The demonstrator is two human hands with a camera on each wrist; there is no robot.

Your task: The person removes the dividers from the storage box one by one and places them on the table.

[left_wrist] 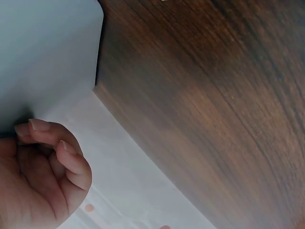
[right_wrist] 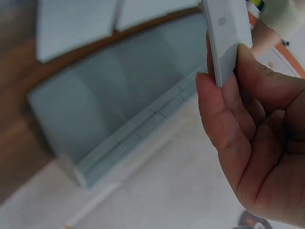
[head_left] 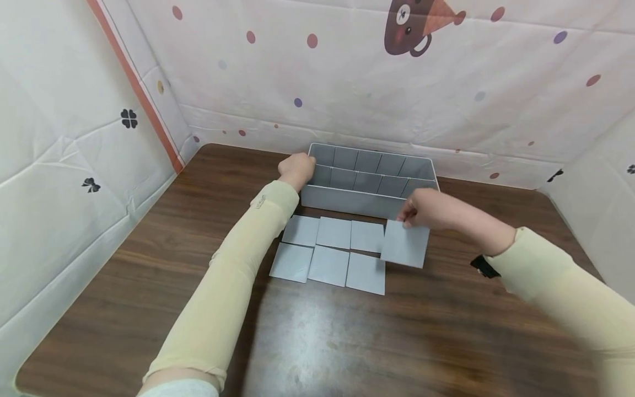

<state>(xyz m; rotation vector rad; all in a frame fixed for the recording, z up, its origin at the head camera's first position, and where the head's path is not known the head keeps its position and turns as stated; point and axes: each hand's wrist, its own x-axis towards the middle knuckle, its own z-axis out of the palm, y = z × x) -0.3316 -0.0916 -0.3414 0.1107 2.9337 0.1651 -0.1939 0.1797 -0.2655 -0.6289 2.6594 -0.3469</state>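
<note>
A long grey divided storage box [head_left: 342, 199] stands at the back of the table, with two rows of compartments that open upward. My left hand [head_left: 297, 168] grips its left end at the rim; in the left wrist view the curled fingers [left_wrist: 71, 162] come right up to the box wall [left_wrist: 52, 62]. In front of the box's right end, my right hand [head_left: 434, 209] pinches a thin square grey panel [head_left: 405, 246] by its upper edge. The right wrist view shows this panel [right_wrist: 231, 33] nearly edge-on between thumb and fingers.
Several similar square panels [head_left: 328, 266] lie flat in two rows on the brown wooden table [head_left: 208, 220], just in front of the box. Behind the box hangs a white cloth backdrop [head_left: 347, 77] with dots, and more cloth closes off both sides.
</note>
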